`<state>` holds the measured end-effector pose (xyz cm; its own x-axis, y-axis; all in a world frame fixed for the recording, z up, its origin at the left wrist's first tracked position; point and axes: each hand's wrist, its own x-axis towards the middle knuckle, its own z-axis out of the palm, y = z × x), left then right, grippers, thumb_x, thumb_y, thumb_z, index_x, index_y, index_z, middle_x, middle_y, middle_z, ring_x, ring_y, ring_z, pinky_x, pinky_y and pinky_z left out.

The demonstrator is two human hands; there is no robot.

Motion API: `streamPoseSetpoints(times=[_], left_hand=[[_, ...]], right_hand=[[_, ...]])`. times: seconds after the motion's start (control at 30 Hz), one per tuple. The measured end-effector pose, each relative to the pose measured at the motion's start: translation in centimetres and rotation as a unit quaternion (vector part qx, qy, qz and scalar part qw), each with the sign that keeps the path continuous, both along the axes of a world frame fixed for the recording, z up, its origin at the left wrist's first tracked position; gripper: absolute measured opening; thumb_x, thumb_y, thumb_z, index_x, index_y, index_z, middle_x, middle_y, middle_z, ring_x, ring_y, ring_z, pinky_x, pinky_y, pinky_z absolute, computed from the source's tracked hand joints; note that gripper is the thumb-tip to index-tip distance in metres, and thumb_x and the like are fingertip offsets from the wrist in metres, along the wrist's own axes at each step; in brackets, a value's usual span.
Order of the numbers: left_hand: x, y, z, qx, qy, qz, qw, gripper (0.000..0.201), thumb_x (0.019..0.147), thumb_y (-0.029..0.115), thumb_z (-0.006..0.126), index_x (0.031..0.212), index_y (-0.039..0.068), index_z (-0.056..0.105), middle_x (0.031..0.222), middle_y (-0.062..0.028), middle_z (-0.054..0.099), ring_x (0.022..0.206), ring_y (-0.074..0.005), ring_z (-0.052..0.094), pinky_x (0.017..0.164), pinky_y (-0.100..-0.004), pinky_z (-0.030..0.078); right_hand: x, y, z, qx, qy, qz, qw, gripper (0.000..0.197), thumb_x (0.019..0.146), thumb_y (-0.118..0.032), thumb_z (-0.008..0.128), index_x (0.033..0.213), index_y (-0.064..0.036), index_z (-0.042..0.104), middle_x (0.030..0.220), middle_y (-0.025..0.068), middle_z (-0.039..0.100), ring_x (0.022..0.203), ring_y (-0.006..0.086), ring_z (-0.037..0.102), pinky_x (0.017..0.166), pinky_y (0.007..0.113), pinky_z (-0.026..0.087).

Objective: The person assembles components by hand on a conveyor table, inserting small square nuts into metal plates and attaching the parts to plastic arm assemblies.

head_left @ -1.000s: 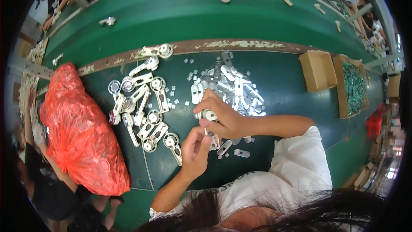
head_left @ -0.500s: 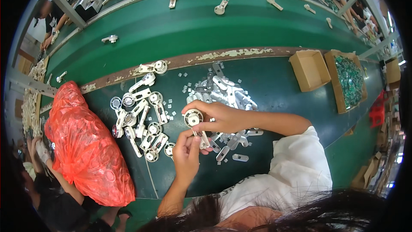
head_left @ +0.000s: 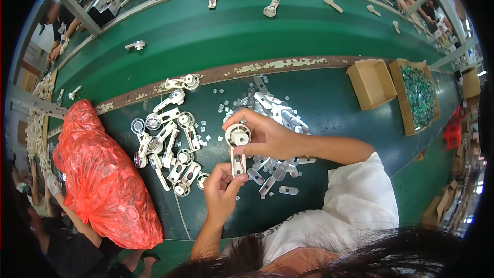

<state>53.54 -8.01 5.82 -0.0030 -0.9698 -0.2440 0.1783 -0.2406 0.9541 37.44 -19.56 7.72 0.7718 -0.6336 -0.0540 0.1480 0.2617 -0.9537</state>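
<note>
I hold one white plastic part (head_left: 237, 146) between both hands above the dark green table (head_left: 329, 103). It has a round head and a flat stem. My right hand (head_left: 267, 136) grips the round head from the right. My left hand (head_left: 220, 188) pinches the stem's lower end from below. Left of my hands lies a cluster of finished white parts (head_left: 170, 144) with round heads. Behind and under my right hand is a heap of small grey flat pieces (head_left: 275, 116).
A red plastic bag (head_left: 100, 180) full of round pieces sits at the left. Two cardboard boxes stand at the right, one empty (head_left: 371, 83), one with green pieces (head_left: 418, 95). A green conveyor belt (head_left: 247, 31) carries single white parts beyond a worn wooden strip. Other people work at the edges.
The view has shifted, so the table sits lower in the picture. My hands keep the white part, whose round head now faces up more clearly.
</note>
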Motion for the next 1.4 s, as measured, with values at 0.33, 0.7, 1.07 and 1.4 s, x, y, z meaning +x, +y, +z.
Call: streamPoseSetpoints(times=[0.33, 0.7, 1.07, 1.4], left_hand=[[0.8, 0.5, -0.5, -0.093, -0.164, -0.063, 0.98, 0.02, 0.079, 0.012, 0.069, 0.075, 0.001, 0.053, 0.059, -0.0039, 0.052, 0.05, -0.009, 0.045, 0.047, -0.0236, 0.034], [0.9, 0.6, -1.2, -0.149, -0.118, -0.078, 0.979, 0.021, 0.075, 0.012, 0.074, 0.073, 0.001, 0.055, 0.059, -0.0034, 0.054, 0.051, -0.0103, 0.047, 0.049, -0.0235, 0.036], [0.4, 0.5, -0.9, -0.082, 0.011, -0.083, 0.993, 0.032, 0.081, -0.008, 0.061, 0.111, -0.007, 0.05, 0.104, -0.0155, 0.062, 0.095, -0.0181, 0.062, 0.083, -0.0301, 0.051], [0.3, 0.8, -0.3, -0.038, 0.103, -0.097, 0.989, 0.021, 0.083, -0.006, 0.061, 0.1, -0.005, 0.049, 0.085, -0.0134, 0.067, 0.078, -0.0161, 0.066, 0.07, -0.0265, 0.054]], right_hand=[[-0.4, 0.7, 0.2, 0.019, -0.009, 0.014, 1.0, 0.042, 0.085, 0.001, 0.06, 0.12, -0.0056, 0.038, 0.103, 0.0035, 0.047, 0.094, 0.0083, 0.05, 0.078, 0.026, 0.046], [-0.7, 1.1, 0.7, -0.12, 0.009, 0.013, 0.993, 0.047, 0.084, -0.006, 0.064, 0.123, -0.0055, 0.037, 0.102, 0.0032, 0.046, 0.092, 0.0092, 0.048, 0.077, 0.025, 0.042], [-0.6, -0.1, 0.4, -0.004, -0.016, 0.044, 0.999, 0.043, 0.083, -0.001, 0.064, 0.117, -0.0059, 0.039, 0.105, 0.0053, 0.05, 0.097, 0.0108, 0.052, 0.08, 0.028, 0.044], [-1.0, 0.5, 0.5, 0.05, 0.021, 0.04, 0.998, 0.037, 0.086, -0.012, 0.064, 0.115, -0.0066, 0.041, 0.093, 0.0001, 0.05, 0.08, 0.0043, 0.048, 0.061, 0.02, 0.041]])
